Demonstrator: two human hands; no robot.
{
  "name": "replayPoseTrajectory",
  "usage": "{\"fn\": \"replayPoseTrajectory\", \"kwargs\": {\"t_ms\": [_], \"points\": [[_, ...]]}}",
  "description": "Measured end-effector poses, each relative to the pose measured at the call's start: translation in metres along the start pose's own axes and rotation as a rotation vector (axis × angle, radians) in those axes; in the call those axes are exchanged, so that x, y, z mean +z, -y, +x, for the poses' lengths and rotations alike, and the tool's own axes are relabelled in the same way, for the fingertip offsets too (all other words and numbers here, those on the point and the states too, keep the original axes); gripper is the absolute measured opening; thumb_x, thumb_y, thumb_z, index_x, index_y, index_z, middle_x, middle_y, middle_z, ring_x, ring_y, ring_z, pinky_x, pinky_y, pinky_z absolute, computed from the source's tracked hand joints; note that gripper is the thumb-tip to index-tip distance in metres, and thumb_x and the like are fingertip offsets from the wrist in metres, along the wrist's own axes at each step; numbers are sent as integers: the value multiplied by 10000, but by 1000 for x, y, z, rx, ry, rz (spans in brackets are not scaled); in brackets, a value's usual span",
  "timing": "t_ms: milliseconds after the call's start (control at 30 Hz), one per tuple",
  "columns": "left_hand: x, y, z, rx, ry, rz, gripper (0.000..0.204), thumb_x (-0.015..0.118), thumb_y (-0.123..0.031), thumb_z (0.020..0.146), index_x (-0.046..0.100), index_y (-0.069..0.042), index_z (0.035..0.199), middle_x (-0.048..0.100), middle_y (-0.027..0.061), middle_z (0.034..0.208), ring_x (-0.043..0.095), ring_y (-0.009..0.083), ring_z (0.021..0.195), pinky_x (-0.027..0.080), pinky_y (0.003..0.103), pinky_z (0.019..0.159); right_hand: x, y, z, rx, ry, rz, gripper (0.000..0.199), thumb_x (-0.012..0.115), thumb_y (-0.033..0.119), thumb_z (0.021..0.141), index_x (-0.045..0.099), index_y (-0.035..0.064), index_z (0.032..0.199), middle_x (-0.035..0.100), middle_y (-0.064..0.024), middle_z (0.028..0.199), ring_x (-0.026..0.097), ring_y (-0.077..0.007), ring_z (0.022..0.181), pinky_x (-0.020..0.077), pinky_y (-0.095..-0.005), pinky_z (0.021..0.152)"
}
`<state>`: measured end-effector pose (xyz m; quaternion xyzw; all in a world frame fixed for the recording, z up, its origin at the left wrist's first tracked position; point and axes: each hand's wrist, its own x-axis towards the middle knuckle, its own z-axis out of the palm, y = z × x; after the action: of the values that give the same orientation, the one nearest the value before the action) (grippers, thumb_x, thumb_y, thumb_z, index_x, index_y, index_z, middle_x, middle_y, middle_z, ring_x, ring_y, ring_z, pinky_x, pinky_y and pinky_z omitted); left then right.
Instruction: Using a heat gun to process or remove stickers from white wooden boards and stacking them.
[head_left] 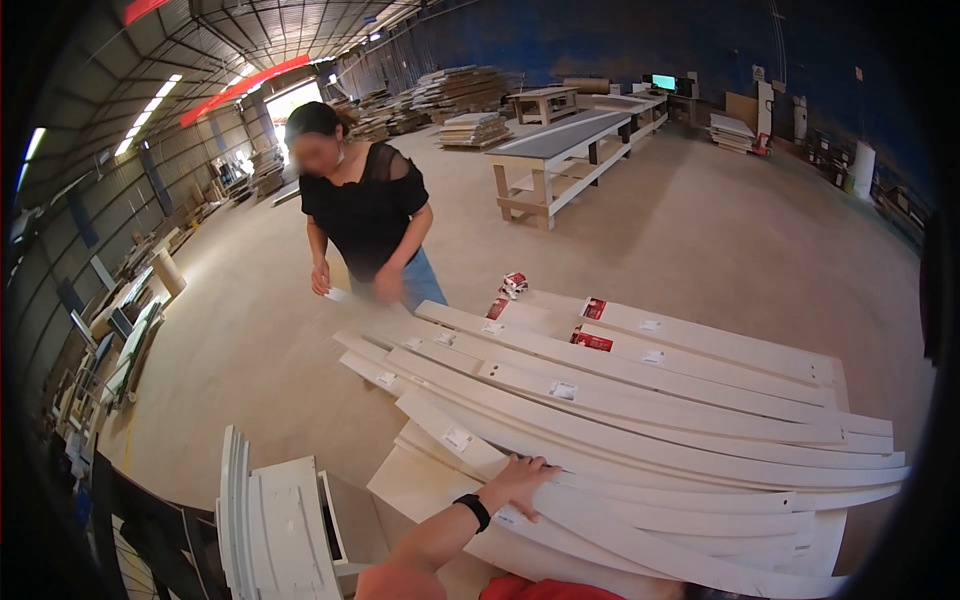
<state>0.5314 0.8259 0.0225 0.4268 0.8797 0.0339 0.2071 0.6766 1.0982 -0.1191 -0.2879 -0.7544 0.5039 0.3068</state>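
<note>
Spreading over a long white strip [600,530], the fingers [541,466] of the left hand [512,488] rest on the far side while the thumb sits apart on the near side; whether they squeeze the strip, I cannot tell. That straddling placement probably steadies it against its neighbours. The right hand is out of view. Farther out, other white strips [650,438] overlap lengthwise, labels [564,390] upward, perhaps so they remain visible. A wider white panel [410,485] shows beneath, near left. Beyond the far left ends stands a co-worker [365,210], one hand at a small, blurred white piece [337,294].
</note>
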Motion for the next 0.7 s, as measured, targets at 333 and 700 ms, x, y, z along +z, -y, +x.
{"fn": "replayPoseTrajectory", "kwargs": {"t_ms": [333, 700], "points": [[-5, -5, -8, 8, -22, 13, 1170, 898, -469, 416, 383, -161, 1420, 487, 153, 1274, 473, 351, 1200, 343, 579, 968, 47, 60, 39, -154, 204, -62, 503, 767, 286, 695, 613, -28, 1057, 652, -215, 1004, 646, -346, 901, 506, -405, 824], [-6, 32, 23, 84, -10, 5, 1235, 920, -466, 349, 382, -60, 1385, 479, 210, 1264, 463, 390, 1188, 402, 486, 996, -234, 35, -168, 727, -440, -340, 463, 746, 317, 677, 633, 10, 1004, 653, -226, 970, 641, -384, 886, 504, -447, 787]]}}
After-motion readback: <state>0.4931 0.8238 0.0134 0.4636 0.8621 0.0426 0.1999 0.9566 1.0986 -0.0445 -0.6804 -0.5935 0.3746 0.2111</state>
